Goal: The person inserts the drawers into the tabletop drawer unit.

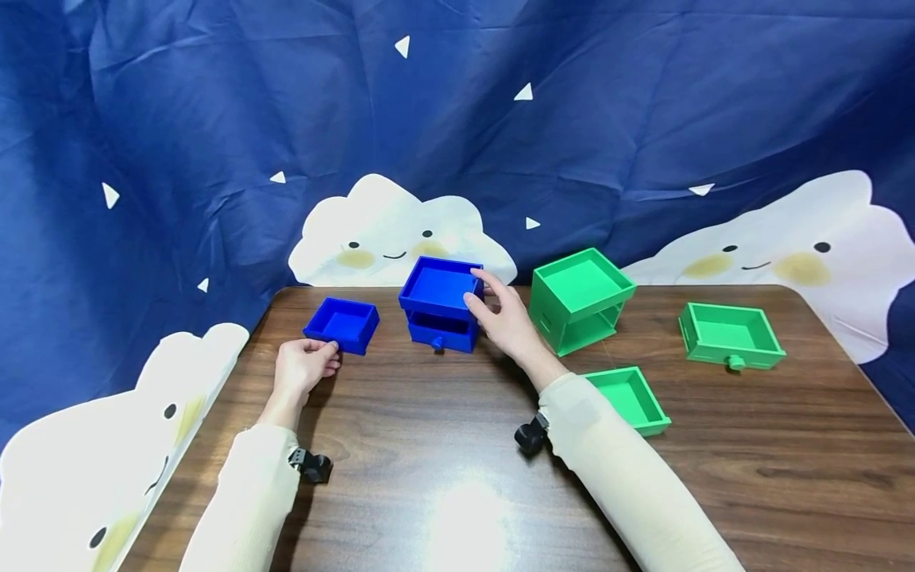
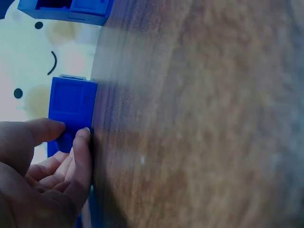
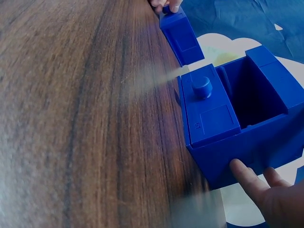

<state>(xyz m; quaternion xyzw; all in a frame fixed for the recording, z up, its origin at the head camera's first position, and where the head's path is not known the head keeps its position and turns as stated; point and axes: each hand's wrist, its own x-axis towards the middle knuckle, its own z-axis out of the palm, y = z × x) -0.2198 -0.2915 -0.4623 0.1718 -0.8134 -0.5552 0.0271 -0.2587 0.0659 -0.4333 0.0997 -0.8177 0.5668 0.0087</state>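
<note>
A small blue drawer (image 1: pixel 339 320) sits on the table at the left, and my left hand (image 1: pixel 302 370) pinches it by the knob at its front. The left wrist view shows the thumb and fingers closing round the knob on the drawer front (image 2: pixel 67 99). To its right stands a blue cabinet (image 1: pixel 439 287) with a bare upper slot. Its lower drawer (image 3: pixel 210 111) is in place, knob facing front. My right hand (image 1: pixel 509 324) rests against the cabinet's right side, its fingers fairly straight and touching the wall, as the right wrist view shows.
A green cabinet (image 1: pixel 583 284) with an open front stands right of the blue one. One green drawer (image 1: pixel 629 397) lies in front of it, partly behind the right sleeve. Another green drawer (image 1: pixel 732 334) is further right. A blue curtain (image 1: pixel 457 119) hangs behind the table.
</note>
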